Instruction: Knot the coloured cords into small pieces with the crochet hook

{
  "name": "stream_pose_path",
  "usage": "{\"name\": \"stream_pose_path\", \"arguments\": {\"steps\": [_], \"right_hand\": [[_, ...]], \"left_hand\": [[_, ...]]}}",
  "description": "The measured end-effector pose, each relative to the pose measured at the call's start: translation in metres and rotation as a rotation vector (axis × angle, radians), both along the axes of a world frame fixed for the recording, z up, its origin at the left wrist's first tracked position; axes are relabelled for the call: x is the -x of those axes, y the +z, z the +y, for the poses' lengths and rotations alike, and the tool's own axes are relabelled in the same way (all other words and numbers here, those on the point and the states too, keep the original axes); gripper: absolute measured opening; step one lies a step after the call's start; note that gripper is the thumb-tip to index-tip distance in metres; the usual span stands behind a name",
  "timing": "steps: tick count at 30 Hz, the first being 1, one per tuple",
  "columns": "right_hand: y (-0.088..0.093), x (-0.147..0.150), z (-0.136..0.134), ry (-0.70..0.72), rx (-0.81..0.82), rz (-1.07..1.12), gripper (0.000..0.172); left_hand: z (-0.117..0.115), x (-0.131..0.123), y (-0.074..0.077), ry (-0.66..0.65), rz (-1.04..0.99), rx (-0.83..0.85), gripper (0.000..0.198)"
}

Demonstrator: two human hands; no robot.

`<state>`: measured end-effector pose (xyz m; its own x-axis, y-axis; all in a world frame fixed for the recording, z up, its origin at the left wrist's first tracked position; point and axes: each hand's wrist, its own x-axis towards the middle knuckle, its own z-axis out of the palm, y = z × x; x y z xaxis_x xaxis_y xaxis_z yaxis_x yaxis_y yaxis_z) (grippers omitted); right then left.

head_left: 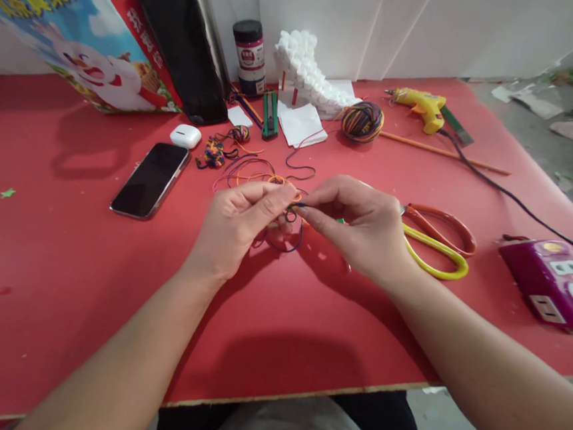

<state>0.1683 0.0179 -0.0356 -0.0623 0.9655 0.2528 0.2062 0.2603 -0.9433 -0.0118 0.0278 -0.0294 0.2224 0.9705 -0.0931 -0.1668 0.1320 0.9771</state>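
Multicoloured cord [291, 247] runs between my two hands in loops above the red table. My left hand [251, 215] is closed, pinching the cord between thumb and forefinger. Close beside it, my right hand [356, 221] also pinches the cord with thumb and fingertips. Loose orange and purple strands trail behind my left hand, and one thin strand leads back toward a ball of multicoloured cord [362, 122]. Scissors [438, 252] with one orange and one yellow handle lie just right of my right hand, their blades mostly hidden by it.
Behind my hands are a knotted cord piece [214, 153], a green utility knife [270, 115], white paper [302, 124], a jar [250, 58] and a white sculpted piece [309, 70]. A phone [152, 180] lies left. A yellow glue gun [421, 106] and purple power strip [554, 282] stand right.
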Motion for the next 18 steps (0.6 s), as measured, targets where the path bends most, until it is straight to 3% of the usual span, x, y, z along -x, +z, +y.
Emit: {"name": "stream_pose_path", "arguments": {"steps": [4, 11, 18], "right_hand": [[0.0013, 0.0011, -0.0019, 0.008, -0.006, -0.059, 0.01], [0.0024, -0.0027, 0.0053, 0.03, 0.242, 0.19, 0.017], [0.0011, -0.0021, 0.0073, 0.085, 0.206, 0.24, 0.028]], "left_hand": [[-0.001, -0.0029, 0.0036, 0.014, -0.016, 0.016, 0.014], [0.0001, -0.0039, 0.0037, 0.021, -0.002, -0.028, 0.01], [0.0022, 0.0, -0.0012, -0.005, 0.0, -0.021, 0.005]]}}
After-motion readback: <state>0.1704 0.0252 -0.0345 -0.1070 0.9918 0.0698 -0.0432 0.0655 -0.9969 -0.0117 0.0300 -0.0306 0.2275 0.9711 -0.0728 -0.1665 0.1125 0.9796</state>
